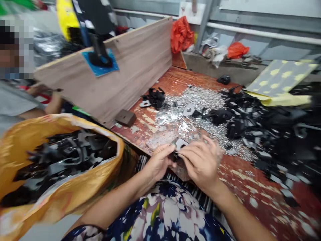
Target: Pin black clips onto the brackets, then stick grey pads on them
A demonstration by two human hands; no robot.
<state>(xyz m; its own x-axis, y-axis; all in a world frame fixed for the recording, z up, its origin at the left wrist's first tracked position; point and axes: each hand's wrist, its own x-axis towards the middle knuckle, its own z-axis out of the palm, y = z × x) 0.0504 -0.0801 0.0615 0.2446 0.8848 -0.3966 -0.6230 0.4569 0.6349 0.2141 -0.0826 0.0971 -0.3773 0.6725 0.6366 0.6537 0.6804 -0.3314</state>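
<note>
A small black part with a metal plate [179,144], blurred, is pinched between the fingertips of the left hand [158,163] and right hand [200,162] at the near edge of a worn red table [250,180], with an orange bag [62,187] of black parts at near left.

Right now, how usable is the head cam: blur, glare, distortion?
Head view: motion blur throughout, worst at the edges, smearing the orange bag and black parts pile; both hands and the small metal piece are soft; the silver pile glares; wide-angle bends the wooden board.

Worn red table [250,187], wooden divider board [130,70], grey wall [263,20]
</note>
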